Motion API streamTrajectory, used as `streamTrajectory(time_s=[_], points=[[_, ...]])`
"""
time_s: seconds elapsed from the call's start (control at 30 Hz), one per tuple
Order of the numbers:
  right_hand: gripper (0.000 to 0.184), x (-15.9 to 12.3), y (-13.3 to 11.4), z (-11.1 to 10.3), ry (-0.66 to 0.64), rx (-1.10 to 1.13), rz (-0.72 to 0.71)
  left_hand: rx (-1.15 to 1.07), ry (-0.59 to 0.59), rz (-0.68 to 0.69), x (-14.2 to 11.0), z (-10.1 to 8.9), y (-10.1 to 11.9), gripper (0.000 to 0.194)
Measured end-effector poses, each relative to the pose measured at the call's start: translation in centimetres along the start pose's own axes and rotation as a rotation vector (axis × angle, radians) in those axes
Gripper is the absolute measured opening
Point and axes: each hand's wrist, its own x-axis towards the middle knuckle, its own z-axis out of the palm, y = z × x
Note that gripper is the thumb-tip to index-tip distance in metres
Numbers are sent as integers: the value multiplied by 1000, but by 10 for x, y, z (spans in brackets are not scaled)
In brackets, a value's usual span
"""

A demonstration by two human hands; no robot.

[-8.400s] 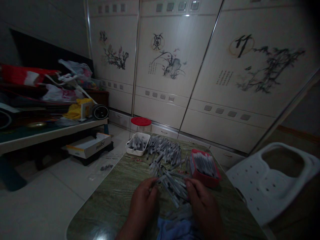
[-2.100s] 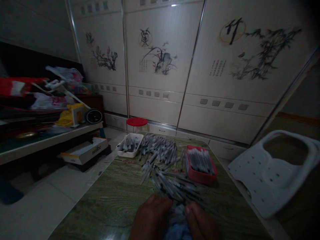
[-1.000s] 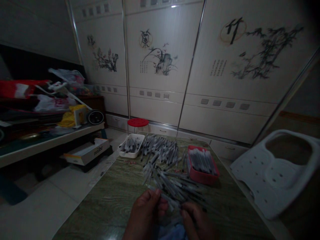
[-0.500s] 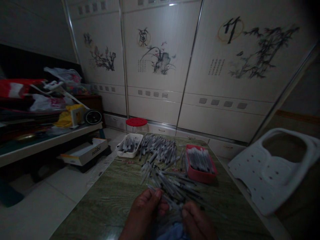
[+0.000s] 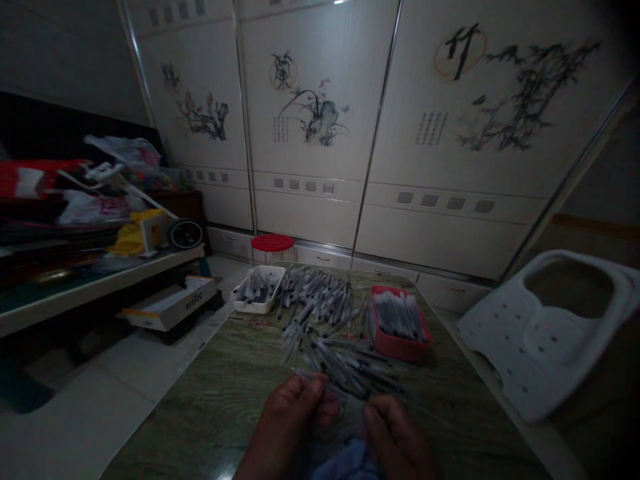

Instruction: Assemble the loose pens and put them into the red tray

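Close to the table's near edge, my left hand pinches a slim translucent pen between thumb and fingers, its tip pointing up and left. My right hand is closed just to the right, thumb against fingers; what it pinches is too dark and blurred to make out. Hazy clear plastic shows between the hands, above a bluish cloth. Just beyond them lies a loose heap of pens, clear-barrelled with dark ends. A larger pile of pens spreads behind it.
A red basket packed with pens stands right on the wooden-patterned table; a white tray of pens sits at the back left. Around the table are a red stool, a white plastic chair and a cluttered bench.
The view has shifted slightly. My right hand has moved a little, and the strip that ran between the two hands shows less clearly. My left hand keeps its pinch on the pen.
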Motion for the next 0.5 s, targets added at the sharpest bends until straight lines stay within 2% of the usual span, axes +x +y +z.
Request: streamTrajectory(time_s=[0.1,0.2,0.27,0.37,0.5], points=[[59,5,-2,-9,14,141,116,48,-55,4,0,-2,1,35],[54,9,0,-23,48,285,184,175,-55,34,1,-11,4,28],[50,11,3,-33,99,347,186,362,-29,88,2,-19,7,20],[44,12,6,-43,139,355,190,771,-53,173,1,-30,11,5],[40,11,4,-46,210,288,177,1181,-128,246,-4,-31,14,22]])
